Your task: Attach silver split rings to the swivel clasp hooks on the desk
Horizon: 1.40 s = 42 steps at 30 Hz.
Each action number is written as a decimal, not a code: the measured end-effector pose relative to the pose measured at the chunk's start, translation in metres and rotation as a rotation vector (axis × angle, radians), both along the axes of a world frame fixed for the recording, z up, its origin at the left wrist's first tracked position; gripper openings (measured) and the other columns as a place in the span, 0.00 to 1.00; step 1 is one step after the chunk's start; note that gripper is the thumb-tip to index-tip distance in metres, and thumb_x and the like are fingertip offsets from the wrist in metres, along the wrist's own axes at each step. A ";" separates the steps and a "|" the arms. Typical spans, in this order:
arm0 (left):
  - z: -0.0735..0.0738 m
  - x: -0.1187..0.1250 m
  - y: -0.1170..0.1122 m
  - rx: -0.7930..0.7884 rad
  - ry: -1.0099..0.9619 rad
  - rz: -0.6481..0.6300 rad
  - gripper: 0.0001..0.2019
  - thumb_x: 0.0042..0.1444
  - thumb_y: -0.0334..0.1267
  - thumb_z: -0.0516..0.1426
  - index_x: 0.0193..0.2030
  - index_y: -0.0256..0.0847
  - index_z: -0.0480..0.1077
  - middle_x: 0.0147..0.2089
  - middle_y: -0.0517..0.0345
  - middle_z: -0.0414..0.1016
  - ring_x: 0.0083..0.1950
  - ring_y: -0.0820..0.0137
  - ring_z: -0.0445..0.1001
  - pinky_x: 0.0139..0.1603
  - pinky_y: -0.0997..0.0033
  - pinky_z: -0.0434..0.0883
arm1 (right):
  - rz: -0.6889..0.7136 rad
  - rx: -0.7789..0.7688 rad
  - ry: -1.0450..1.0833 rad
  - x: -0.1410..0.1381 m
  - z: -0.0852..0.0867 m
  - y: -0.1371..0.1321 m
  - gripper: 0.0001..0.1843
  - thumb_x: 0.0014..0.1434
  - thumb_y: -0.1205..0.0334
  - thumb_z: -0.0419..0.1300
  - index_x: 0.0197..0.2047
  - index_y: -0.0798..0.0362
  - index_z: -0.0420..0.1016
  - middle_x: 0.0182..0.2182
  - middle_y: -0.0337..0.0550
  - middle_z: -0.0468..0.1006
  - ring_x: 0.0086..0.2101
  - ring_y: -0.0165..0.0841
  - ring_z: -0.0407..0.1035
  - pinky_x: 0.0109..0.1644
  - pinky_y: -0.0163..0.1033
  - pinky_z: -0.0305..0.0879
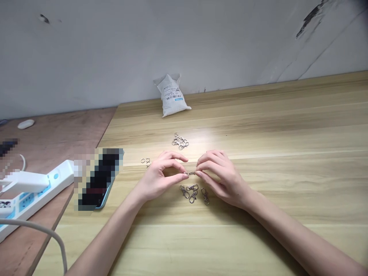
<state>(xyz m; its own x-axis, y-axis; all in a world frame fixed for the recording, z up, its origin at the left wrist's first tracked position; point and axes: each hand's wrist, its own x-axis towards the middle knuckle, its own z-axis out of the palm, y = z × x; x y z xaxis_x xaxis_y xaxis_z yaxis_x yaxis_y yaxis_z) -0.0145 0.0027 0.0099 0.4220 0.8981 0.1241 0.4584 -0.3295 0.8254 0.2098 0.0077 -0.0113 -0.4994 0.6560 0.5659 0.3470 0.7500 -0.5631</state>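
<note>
My left hand [161,174] pinches a small metal ring [185,173] between thumb and forefinger, seen edge-on and partly covered by the fingertips. My right hand [222,174] grips a swivel snap hook [192,173] by its other end, so the two small parts meet between my hands just above the table. Just below them lie several loose snap hooks [193,193]. A few loose rings [147,160] rest left of my left hand, some hidden behind it. Farther off is a small pile of snap hooks with rings [180,142].
A white printed plastic packet [171,96] leans near the wall at the back. On the left lies a phone [100,178], partly blurred out. Beyond it, a white power strip [34,195] with a plugged-in adapter and a grey cable [43,229] sits on a lower brown surface.
</note>
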 end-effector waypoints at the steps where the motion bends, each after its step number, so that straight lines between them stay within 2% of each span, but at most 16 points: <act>1: 0.001 -0.001 0.000 0.009 0.010 -0.007 0.03 0.57 0.37 0.63 0.33 0.44 0.76 0.50 0.57 0.75 0.56 0.65 0.70 0.60 0.59 0.66 | 0.000 -0.003 0.000 0.000 0.000 0.000 0.04 0.64 0.69 0.55 0.37 0.52 0.69 0.35 0.44 0.74 0.38 0.34 0.65 0.46 0.43 0.58; 4: 0.002 -0.003 0.002 0.063 0.046 -0.035 0.02 0.58 0.36 0.61 0.34 0.44 0.75 0.51 0.57 0.74 0.56 0.67 0.70 0.60 0.59 0.66 | 0.001 -0.004 -0.009 0.000 0.001 0.000 0.04 0.64 0.69 0.55 0.37 0.53 0.68 0.35 0.44 0.74 0.38 0.34 0.65 0.46 0.43 0.58; 6: 0.002 -0.004 0.003 0.164 0.098 -0.050 0.02 0.59 0.35 0.61 0.35 0.43 0.75 0.51 0.57 0.75 0.57 0.66 0.70 0.59 0.58 0.67 | 0.004 0.009 -0.017 -0.001 0.001 0.000 0.04 0.64 0.69 0.55 0.37 0.53 0.68 0.35 0.44 0.74 0.37 0.33 0.65 0.46 0.43 0.58; 9: -0.001 -0.001 0.003 0.453 0.303 -0.061 0.03 0.59 0.32 0.60 0.35 0.42 0.74 0.50 0.57 0.77 0.58 0.62 0.70 0.58 0.54 0.65 | 0.006 0.050 -0.054 -0.002 0.001 0.000 0.04 0.64 0.70 0.54 0.37 0.53 0.69 0.34 0.43 0.75 0.37 0.33 0.66 0.48 0.44 0.59; 11: -0.004 0.003 0.001 0.663 0.454 -0.057 0.05 0.59 0.28 0.58 0.34 0.41 0.73 0.49 0.58 0.78 0.58 0.61 0.70 0.61 0.51 0.62 | -0.004 0.087 -0.084 -0.004 0.001 0.000 0.05 0.64 0.70 0.54 0.36 0.53 0.69 0.34 0.43 0.75 0.36 0.33 0.66 0.50 0.45 0.58; 13: -0.005 0.007 -0.001 0.777 0.534 -0.057 0.07 0.58 0.25 0.57 0.33 0.40 0.72 0.50 0.57 0.78 0.59 0.61 0.70 0.64 0.51 0.59 | -0.022 0.108 -0.095 -0.004 0.001 -0.001 0.06 0.64 0.70 0.54 0.35 0.53 0.70 0.34 0.43 0.76 0.36 0.33 0.66 0.52 0.47 0.58; 15: -0.005 0.008 -0.002 0.751 0.516 -0.028 0.06 0.58 0.27 0.58 0.33 0.41 0.71 0.51 0.57 0.77 0.59 0.61 0.70 0.63 0.52 0.60 | -0.042 0.101 -0.077 -0.004 0.002 -0.001 0.06 0.64 0.70 0.55 0.35 0.54 0.70 0.34 0.43 0.77 0.36 0.33 0.66 0.51 0.46 0.58; 20: -0.001 0.003 0.000 0.450 0.242 0.072 0.04 0.57 0.30 0.59 0.33 0.41 0.70 0.51 0.55 0.74 0.60 0.62 0.67 0.59 0.55 0.66 | -0.104 0.024 0.025 -0.001 0.003 0.001 0.06 0.64 0.68 0.55 0.35 0.53 0.72 0.32 0.43 0.76 0.36 0.34 0.67 0.47 0.45 0.59; 21: -0.001 0.003 0.001 0.415 0.207 0.073 0.02 0.57 0.31 0.60 0.35 0.42 0.71 0.52 0.55 0.73 0.59 0.62 0.67 0.60 0.55 0.65 | -0.109 0.016 0.042 -0.001 0.003 0.001 0.07 0.64 0.67 0.56 0.34 0.53 0.72 0.32 0.43 0.76 0.36 0.34 0.67 0.47 0.45 0.59; 24: -0.003 0.002 0.001 0.306 0.165 0.020 0.11 0.57 0.34 0.61 0.48 0.44 0.72 0.56 0.53 0.71 0.61 0.62 0.65 0.62 0.54 0.65 | -0.104 0.007 0.065 -0.001 0.003 0.000 0.06 0.64 0.67 0.56 0.34 0.53 0.72 0.32 0.43 0.76 0.36 0.34 0.68 0.46 0.44 0.58; 25: -0.004 0.003 0.001 0.272 0.155 -0.005 0.12 0.58 0.35 0.61 0.49 0.45 0.72 0.56 0.53 0.70 0.62 0.62 0.65 0.62 0.54 0.64 | -0.098 0.006 0.064 -0.002 0.004 -0.001 0.06 0.64 0.67 0.56 0.34 0.53 0.72 0.32 0.43 0.76 0.36 0.34 0.68 0.46 0.44 0.58; 28: -0.007 0.004 0.000 0.221 0.106 -0.034 0.04 0.61 0.36 0.59 0.41 0.45 0.76 0.55 0.54 0.71 0.63 0.62 0.63 0.63 0.54 0.63 | -0.086 0.004 0.061 -0.003 0.004 -0.002 0.06 0.64 0.67 0.56 0.35 0.53 0.72 0.32 0.43 0.76 0.35 0.34 0.67 0.46 0.44 0.58; 30: -0.007 0.004 0.000 0.217 0.074 -0.023 0.04 0.61 0.36 0.59 0.37 0.45 0.76 0.54 0.54 0.72 0.63 0.62 0.64 0.63 0.53 0.63 | -0.090 0.000 0.060 -0.003 0.004 -0.002 0.06 0.64 0.67 0.55 0.35 0.52 0.72 0.32 0.43 0.76 0.35 0.34 0.67 0.46 0.44 0.58; 34: -0.003 0.001 0.002 0.221 0.041 0.007 0.04 0.61 0.36 0.59 0.37 0.45 0.76 0.52 0.54 0.74 0.61 0.62 0.65 0.62 0.52 0.64 | -0.094 -0.012 0.060 -0.002 0.004 -0.001 0.07 0.64 0.66 0.55 0.35 0.52 0.72 0.32 0.43 0.76 0.35 0.34 0.67 0.46 0.45 0.59; 37: -0.001 0.000 0.002 0.274 0.086 0.028 0.03 0.61 0.35 0.59 0.36 0.44 0.75 0.52 0.55 0.74 0.61 0.63 0.66 0.62 0.54 0.64 | -0.098 0.009 0.048 -0.002 0.003 -0.001 0.06 0.64 0.67 0.55 0.35 0.53 0.71 0.32 0.43 0.76 0.35 0.34 0.67 0.47 0.45 0.59; 42: -0.005 0.010 -0.001 0.592 0.399 -0.015 0.06 0.58 0.30 0.58 0.33 0.44 0.74 0.53 0.57 0.76 0.61 0.59 0.66 0.63 0.51 0.60 | -0.078 0.180 -0.074 -0.006 0.003 -0.004 0.05 0.63 0.70 0.56 0.36 0.53 0.72 0.32 0.42 0.76 0.36 0.33 0.67 0.54 0.47 0.58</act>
<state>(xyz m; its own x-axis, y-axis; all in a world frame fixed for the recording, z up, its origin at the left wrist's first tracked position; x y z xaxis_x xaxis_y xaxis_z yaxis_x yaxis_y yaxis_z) -0.0045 0.0016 0.0049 0.5490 0.7214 0.4221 0.6801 -0.6791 0.2761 0.2042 0.0037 -0.0080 -0.4955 0.5860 0.6411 0.4439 0.8053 -0.3930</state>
